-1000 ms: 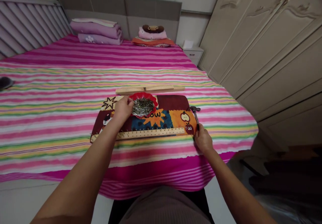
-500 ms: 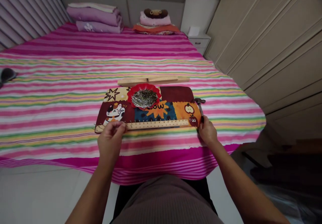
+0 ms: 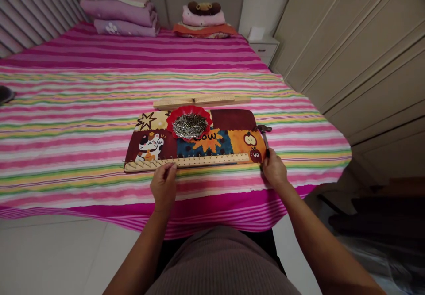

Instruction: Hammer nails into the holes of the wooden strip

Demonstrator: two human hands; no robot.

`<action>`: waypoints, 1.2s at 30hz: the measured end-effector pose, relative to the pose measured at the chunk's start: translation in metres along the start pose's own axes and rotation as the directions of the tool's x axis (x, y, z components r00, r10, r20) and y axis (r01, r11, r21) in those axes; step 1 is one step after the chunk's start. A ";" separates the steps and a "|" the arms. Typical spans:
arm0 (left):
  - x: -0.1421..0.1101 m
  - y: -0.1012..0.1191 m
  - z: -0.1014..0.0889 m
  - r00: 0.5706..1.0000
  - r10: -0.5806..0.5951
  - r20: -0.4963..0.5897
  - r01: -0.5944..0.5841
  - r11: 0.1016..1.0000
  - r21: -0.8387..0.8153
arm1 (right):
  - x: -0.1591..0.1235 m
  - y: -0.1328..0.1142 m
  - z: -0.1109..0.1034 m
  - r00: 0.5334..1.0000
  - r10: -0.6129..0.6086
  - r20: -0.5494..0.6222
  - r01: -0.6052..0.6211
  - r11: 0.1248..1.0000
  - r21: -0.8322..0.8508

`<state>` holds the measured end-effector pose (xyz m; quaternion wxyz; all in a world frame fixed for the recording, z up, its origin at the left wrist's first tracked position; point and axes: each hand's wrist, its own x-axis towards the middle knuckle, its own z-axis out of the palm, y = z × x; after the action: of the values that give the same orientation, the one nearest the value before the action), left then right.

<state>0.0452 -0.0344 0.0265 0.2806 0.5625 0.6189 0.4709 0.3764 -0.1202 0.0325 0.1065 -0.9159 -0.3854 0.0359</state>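
Note:
My right hand [image 3: 275, 168] is closed round the handle of a hammer [image 3: 264, 132], whose head points away from me at the mat's right edge. A light wooden strip [image 3: 212, 160] lies along the near edge of a patchwork mat [image 3: 232, 120], with a row of nails standing in it. The nails at its left end lean. My left hand [image 3: 164, 186] is at the strip's near side, left of its middle, thumb and fingers pinched together. What they hold, if anything, is too small to see. A red scalloped bowl [image 3: 170, 128] full of loose nails [image 3: 189, 126] sits on the mat.
More wooden strips [image 3: 199, 101] lie behind the mat on the striped bed cover [image 3: 83, 109]. Folded purple bedding [image 3: 121, 14] and a pile of folded cloths [image 3: 204, 23] are at the far end. A wardrobe [image 3: 348, 56] stands on the right. A dark object [image 3: 5, 94] lies far left.
My left hand has moved right along the strip, uncovering the leaning nails at its left end. My right hand stays with the hammer at the mat's right edge. The view has shifted slightly.

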 end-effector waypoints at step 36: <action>-0.004 -0.005 0.016 0.983 0.169 -0.068 -0.162 0.981 0.107 | 0.007 0.015 0.003 0.998 -0.005 -0.061 0.023 0.955 0.296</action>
<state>0.0580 -0.0333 0.0143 0.1876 0.6071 0.6034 0.4818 0.3916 -0.1254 0.0261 0.2546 -0.8875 -0.3786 0.0652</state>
